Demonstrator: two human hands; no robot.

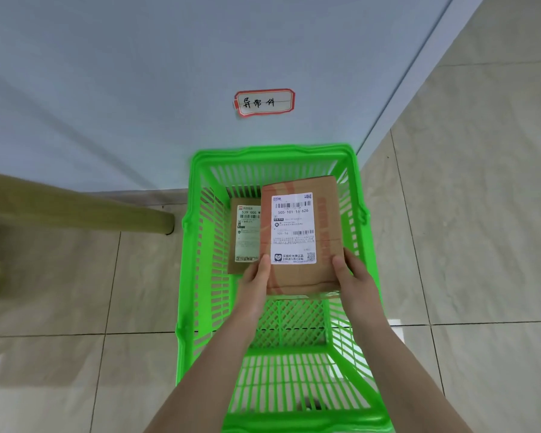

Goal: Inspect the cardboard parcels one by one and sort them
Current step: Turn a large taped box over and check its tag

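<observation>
The box (328, 220) is brown card with a white label on top. It is held flat inside the green basket (200, 276), at the far end. You cannot tell if it touches the bottom.

Both hands hold the box by its near end. The left hand (256, 276) grips the near left corner, with the thumb on top. The right hand (353, 276) grips the near right corner, with the thumb on top too. The other fingers are hidden under the box.

A second box (244, 235) lies in the basket just to the left. It has a white label as well. The held box covers its right side.

The basket sits on a pale tiled floor (481, 214), close to a white wall (138, 89). On the wall above the basket is a small sign (264, 102) with a red edge and black writing. A wooden leg (75, 214) stands on the floor to the left.
</observation>
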